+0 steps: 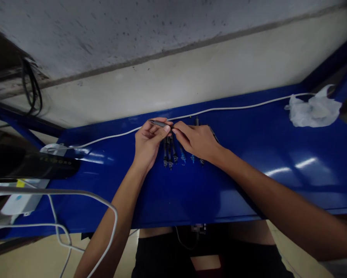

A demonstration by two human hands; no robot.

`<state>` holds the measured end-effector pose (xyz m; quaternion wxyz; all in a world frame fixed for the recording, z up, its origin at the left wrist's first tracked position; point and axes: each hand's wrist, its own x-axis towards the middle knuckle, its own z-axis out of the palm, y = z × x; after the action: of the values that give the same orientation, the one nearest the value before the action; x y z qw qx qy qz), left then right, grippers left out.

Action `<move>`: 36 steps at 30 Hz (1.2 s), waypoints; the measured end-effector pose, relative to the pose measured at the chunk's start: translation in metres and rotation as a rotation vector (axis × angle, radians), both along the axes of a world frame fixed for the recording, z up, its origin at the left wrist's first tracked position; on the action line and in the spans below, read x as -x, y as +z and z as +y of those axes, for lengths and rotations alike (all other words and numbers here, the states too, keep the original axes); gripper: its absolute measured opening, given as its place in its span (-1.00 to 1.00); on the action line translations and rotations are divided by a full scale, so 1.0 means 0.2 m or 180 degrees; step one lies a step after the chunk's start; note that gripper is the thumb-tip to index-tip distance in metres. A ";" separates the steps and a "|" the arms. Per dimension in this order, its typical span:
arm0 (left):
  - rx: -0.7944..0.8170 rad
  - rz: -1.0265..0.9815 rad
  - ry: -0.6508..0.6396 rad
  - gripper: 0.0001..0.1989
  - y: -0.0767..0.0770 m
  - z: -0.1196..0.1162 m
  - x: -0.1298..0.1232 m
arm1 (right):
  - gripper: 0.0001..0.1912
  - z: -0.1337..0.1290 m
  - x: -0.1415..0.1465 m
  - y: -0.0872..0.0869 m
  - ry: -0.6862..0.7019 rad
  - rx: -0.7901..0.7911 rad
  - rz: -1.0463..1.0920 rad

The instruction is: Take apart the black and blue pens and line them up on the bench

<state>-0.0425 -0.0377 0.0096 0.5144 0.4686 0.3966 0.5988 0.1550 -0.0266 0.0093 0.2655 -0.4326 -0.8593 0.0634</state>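
A dark grey pen (159,123) is held above the blue table, its pointed tip toward the left. My left hand (150,141) grips it between thumb and fingers. The fingers of my right hand (198,141) are closed at the pen's other end, which they partly hide. Beneath and beside the hands lie several pens, some with black ends (169,156) and some with blue ends (183,155). My right hand covers part of these pens.
A white cable (234,108) runs along the back of the blue table (173,200). A crumpled white plastic bag (314,110) lies at the right. On the left are a black cylinder (54,164), a white power strip (22,200) and a looping cable (83,192) near my left arm.
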 end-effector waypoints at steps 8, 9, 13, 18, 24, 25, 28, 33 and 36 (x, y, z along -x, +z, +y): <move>0.0093 0.0006 -0.0130 -0.77 -0.03 0.01 0.00 | -0.48 0.00 0.02 -0.02 -0.0063 0.0075 -0.0104; 0.0094 0.0018 -0.0084 -0.76 -0.03 0.01 0.00 | -0.47 0.00 0.02 -0.02 -0.0106 0.0090 -0.0116; 0.0003 -0.0038 0.0188 -0.75 -0.03 0.03 0.04 | -0.44 0.01 0.01 -0.02 -0.0234 0.0101 -0.0115; -0.0243 -0.0245 0.0688 -0.83 -0.05 0.09 0.19 | -0.45 0.02 0.01 0.00 -0.0248 0.0108 0.0174; -0.0068 -0.0713 0.0857 -0.79 -0.05 0.11 0.23 | -0.46 0.01 0.01 0.00 -0.0238 0.0013 0.0346; -0.0018 -0.0745 0.0847 -0.80 -0.04 0.10 0.20 | -0.46 0.01 0.01 -0.01 -0.0227 0.0004 0.0324; 0.0063 -0.0710 0.0695 -0.79 -0.01 0.06 0.11 | -0.46 0.01 0.01 -0.01 -0.0212 -0.0001 0.0226; 0.0030 -0.0468 0.0391 -0.70 0.00 0.02 0.01 | -0.43 0.00 0.02 -0.03 -0.0189 -0.0098 0.0071; 0.0068 -0.0321 0.0177 -0.69 0.00 0.01 -0.01 | -0.44 0.00 0.02 -0.04 -0.0141 -0.0097 0.0052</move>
<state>-0.0413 -0.0354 0.0103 0.5218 0.4212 0.3894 0.6314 0.1510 -0.0268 0.0020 0.2804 -0.4468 -0.8482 0.0479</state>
